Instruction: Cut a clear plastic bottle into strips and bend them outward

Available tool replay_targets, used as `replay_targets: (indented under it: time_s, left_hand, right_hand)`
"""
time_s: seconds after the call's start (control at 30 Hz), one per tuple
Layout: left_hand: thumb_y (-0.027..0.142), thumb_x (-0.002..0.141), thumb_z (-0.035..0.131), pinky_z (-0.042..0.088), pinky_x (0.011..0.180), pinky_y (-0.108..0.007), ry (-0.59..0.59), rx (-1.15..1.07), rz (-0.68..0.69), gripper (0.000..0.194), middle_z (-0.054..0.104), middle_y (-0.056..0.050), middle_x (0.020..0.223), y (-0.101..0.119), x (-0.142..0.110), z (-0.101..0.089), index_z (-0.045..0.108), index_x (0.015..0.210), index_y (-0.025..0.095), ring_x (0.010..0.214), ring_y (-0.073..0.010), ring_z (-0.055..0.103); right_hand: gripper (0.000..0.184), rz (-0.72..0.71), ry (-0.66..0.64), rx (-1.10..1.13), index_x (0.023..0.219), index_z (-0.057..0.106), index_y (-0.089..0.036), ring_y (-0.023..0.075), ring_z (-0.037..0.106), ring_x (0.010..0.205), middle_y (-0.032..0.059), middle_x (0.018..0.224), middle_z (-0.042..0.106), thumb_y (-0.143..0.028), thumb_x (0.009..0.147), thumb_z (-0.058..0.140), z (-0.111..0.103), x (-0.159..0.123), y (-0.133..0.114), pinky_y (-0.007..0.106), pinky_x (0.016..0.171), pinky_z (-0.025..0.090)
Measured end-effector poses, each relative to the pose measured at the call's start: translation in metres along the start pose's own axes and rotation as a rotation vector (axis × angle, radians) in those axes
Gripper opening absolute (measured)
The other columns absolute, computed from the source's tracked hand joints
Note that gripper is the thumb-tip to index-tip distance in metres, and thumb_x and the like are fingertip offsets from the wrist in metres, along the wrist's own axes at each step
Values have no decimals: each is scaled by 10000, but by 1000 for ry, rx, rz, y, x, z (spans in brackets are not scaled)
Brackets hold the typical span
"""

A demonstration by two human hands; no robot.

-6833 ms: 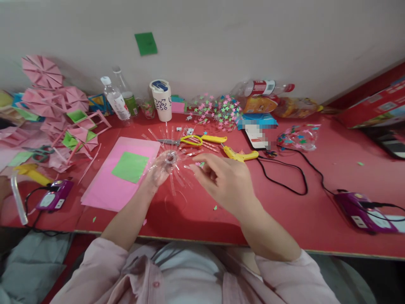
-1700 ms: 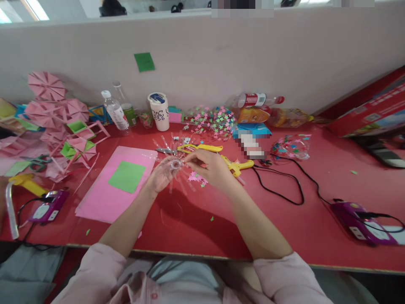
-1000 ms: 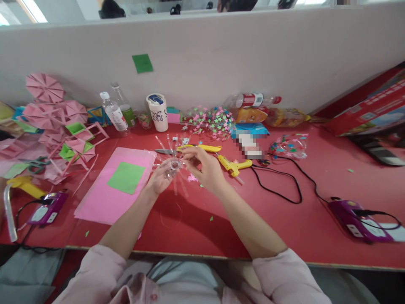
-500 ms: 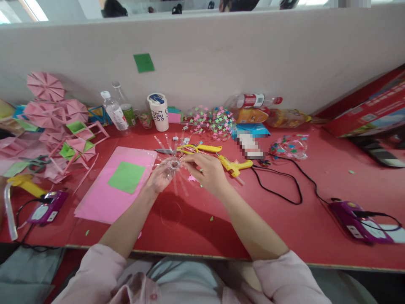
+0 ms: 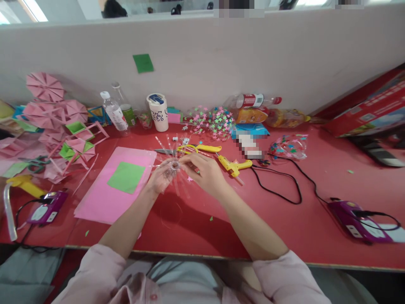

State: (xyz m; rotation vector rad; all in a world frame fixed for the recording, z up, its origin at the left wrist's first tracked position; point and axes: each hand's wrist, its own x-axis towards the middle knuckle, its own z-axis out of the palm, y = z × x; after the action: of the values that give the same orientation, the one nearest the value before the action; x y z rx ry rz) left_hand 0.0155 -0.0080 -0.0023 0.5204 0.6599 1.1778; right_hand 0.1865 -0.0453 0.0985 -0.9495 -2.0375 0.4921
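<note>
A clear plastic bottle top, its body cut into thin strips that fan out all round, is held above the red table with its round neck toward me. My left hand is closed on its left side. From the right, my right hand has thumb and fingertips pinched at the rim, apparently on one of the strips; the exact contact is too small to make out. Just beyond the hands lie scissors with yellow handles and a yellow cutter. A yellow glue gun rests right of my right hand.
Pink sheets with a green square lie to the left. Along the wall stand a bottle, a paper cup and star-covered plastic pieces. A black cord and purple power strip are at right; folded pink paper shapes crowd the left.
My right fingertips have shifted slightly at the bottle top's rim, and the strips have turned a little. My left hand keeps its hold.
</note>
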Motion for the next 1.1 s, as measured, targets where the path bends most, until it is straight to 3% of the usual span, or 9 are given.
replay_targets:
  time_s: [0.17,0.4,0.5,0.73,1.1]
  left_hand:
    - [137,739,715,536,809,-197,-9,5,23,193,754,-21,914,3,-2,2,715,931,161,836,-104,700]
    - [114,744,697,545,789,-201,3,-22,41,179,754,-13,876,5,-3,4,716,915,161,817,-104,696]
    - [104,739,699,552,772,-199,33,-27,42,169,750,-16,858,6,-3,5,710,902,149,807,-106,700]
    - [115,730,710,568,739,-200,23,-25,35,168,765,-32,861,6,-3,5,714,893,156,791,-121,720]
    - [113,686,758,585,724,-192,2,-45,15,183,773,-26,842,7,-6,10,720,860,155,768,-122,728]
  right_hand:
    - [261,73,-4,60,1148,606,-190,147,667,792,43,932,704,-151,895,554,2,-1,1,282,746,549]
    - [284,84,65,-24,1152,598,-193,152,658,810,68,1015,688,-119,884,538,-6,-1,-4,286,747,546]
    - [237,115,58,-74,1109,607,-181,146,642,776,60,968,687,-127,883,560,-12,-1,-8,267,715,523]
    - [93,253,-137,-210,915,634,-178,152,620,673,32,793,703,-105,863,607,-14,0,-11,249,626,422]
    - [111,174,-98,-252,871,645,-188,141,616,649,18,765,709,-91,877,590,-11,1,-5,239,618,408]
